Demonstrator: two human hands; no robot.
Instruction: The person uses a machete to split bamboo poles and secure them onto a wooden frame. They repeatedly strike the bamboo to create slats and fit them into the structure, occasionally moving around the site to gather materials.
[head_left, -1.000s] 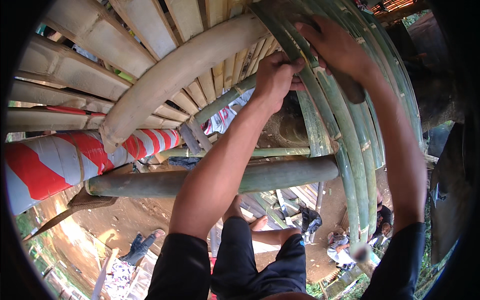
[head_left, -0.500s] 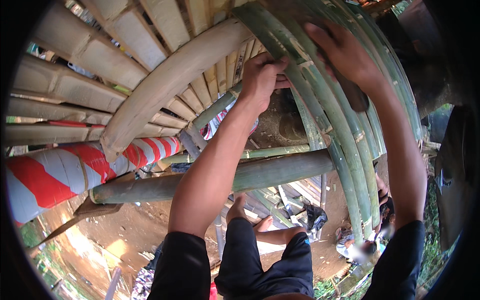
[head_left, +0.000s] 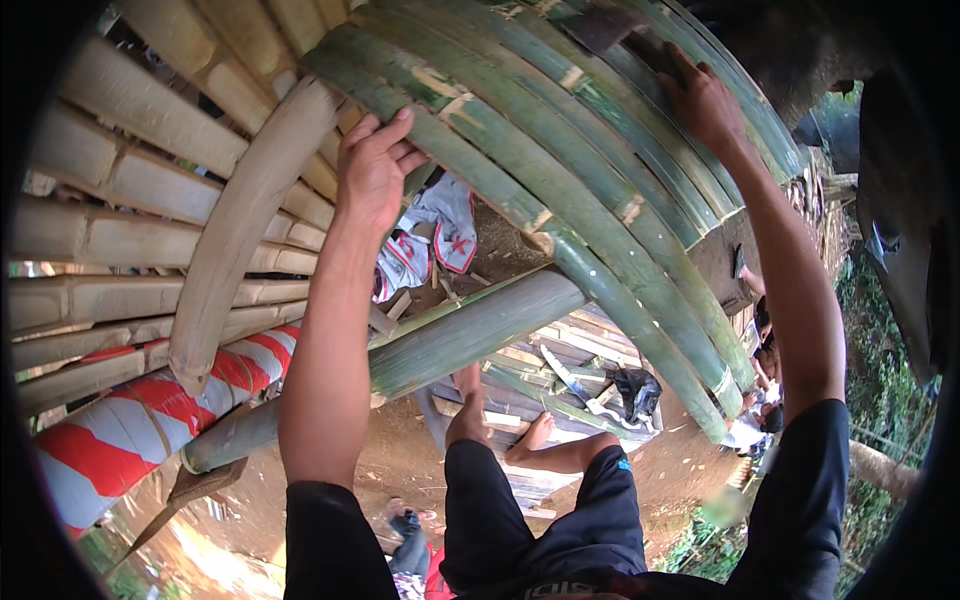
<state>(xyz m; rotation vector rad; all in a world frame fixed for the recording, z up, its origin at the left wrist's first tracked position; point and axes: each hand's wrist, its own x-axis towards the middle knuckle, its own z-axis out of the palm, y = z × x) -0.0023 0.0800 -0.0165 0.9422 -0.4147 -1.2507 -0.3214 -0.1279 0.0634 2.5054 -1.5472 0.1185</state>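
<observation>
Hands work overhead: the left hand (head_left: pixel 372 172) curls around the edge of the green bamboo slats (head_left: pixel 560 150), while the right hand (head_left: pixel 703 100) presses flat on them farther right. Steady, even pressure should keep them aligned.

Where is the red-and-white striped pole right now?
In the head view, the red-and-white striped pole lies at lower left, below the pale dry bamboo slats and left of the left forearm.
</observation>
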